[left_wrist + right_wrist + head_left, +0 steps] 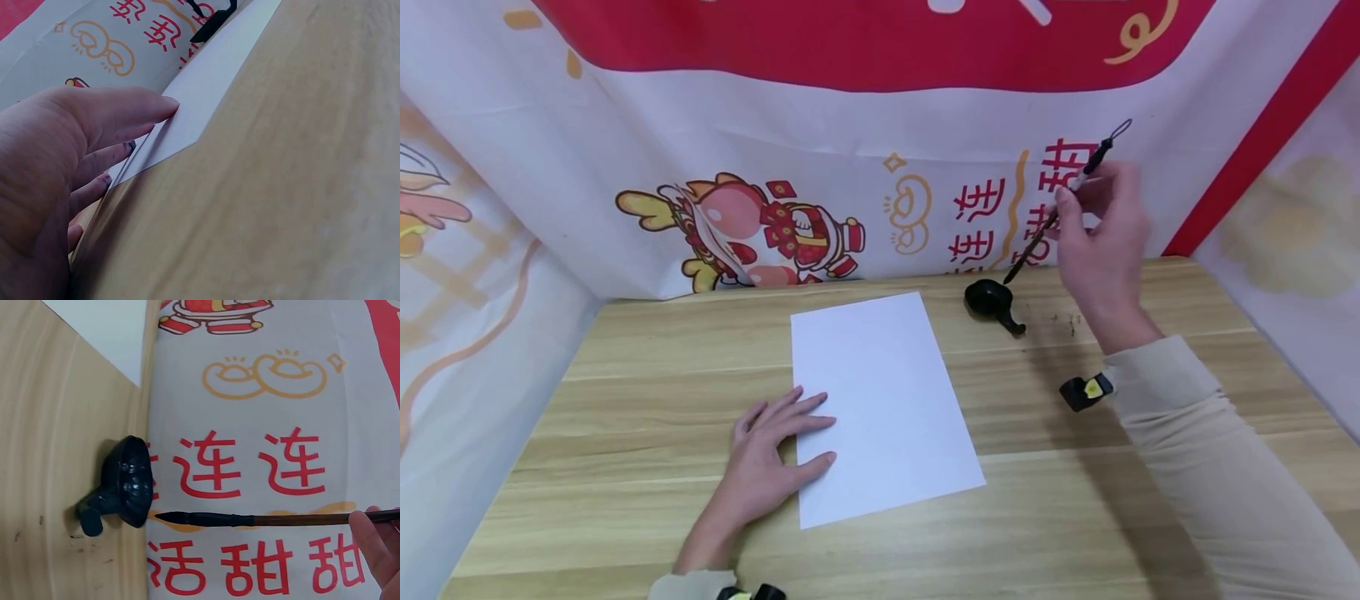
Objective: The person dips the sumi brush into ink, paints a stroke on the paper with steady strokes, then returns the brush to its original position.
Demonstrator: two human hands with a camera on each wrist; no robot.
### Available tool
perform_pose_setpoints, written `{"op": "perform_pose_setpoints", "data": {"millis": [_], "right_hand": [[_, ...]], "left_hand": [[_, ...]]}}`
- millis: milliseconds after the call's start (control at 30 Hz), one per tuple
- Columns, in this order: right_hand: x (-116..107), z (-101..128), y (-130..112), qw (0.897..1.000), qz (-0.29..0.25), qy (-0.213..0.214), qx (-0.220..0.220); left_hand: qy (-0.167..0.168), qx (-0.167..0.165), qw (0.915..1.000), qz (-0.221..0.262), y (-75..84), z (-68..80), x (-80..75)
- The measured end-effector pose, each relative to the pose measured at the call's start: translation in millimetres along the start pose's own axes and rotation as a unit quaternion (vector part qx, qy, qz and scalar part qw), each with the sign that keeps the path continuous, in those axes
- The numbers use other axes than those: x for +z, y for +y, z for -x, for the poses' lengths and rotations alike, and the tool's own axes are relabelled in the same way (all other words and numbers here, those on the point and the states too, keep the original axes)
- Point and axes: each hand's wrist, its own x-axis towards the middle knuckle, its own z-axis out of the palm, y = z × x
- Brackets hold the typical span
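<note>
R hand [1101,237]: fingers pinch brush [300,520] by its handle, bristles angled down nr rim of blk dish [988,298]; contact unclear. L hand [767,467]: fingers spread, gripping nothing, tips on L edge of wht paper [883,408]. Paper flat approx. mid-surface [625,400]; dish at back, R of paper, nr printed cloth [850,125].

the left hand [762,471] hides a bit of the white paper [880,400]. in the right wrist view, the right hand [381,550] and the brush [300,520] run off the side. the head view cuts off the big red patch [865,46]. dark specks [1072,322] on the table [647,450] are too tiny to tell.
</note>
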Motion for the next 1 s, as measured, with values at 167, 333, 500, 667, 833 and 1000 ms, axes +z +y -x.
{"op": "perform_pose_setpoints", "data": {"millis": [167,333,500,667,833,1000], "right_hand": [[8.5,6.0,3.2,1.0,0.003,-0.017,-0.009],[10.4,6.5,6.3,0.999,0.005,-0.018,-0.029],[6.5,2.8,2.0,0.999,0.021,-0.002,-0.031],[9.6,6.8,-1.9,0.999,0.006,-0.012,-0.034],[13.1,9.9,1.5,0.998,-0.013,-0.015,-0.051],[12.3,11.0,4.0,0.999,-0.01,-0.011,-0.046]], "left_hand": [[0.001,0.003,1.0,-0.004,-1.2,0.3,1.0],[0.001,0.004,1.0,-0.005,-1.2,0.6,1.3],[0.0,0.004,1.0,-0.008,-1.7,0.0,0.4],[-0.003,-0.003,0.9999,-0.012,-3.6,3.6,1.1],[-0.012,-0.006,0.9998,-0.017,-2.7,1.2,0.5],[-0.018,-0.006,0.9996,-0.02,-3.1,-1.8,0.2]]}}
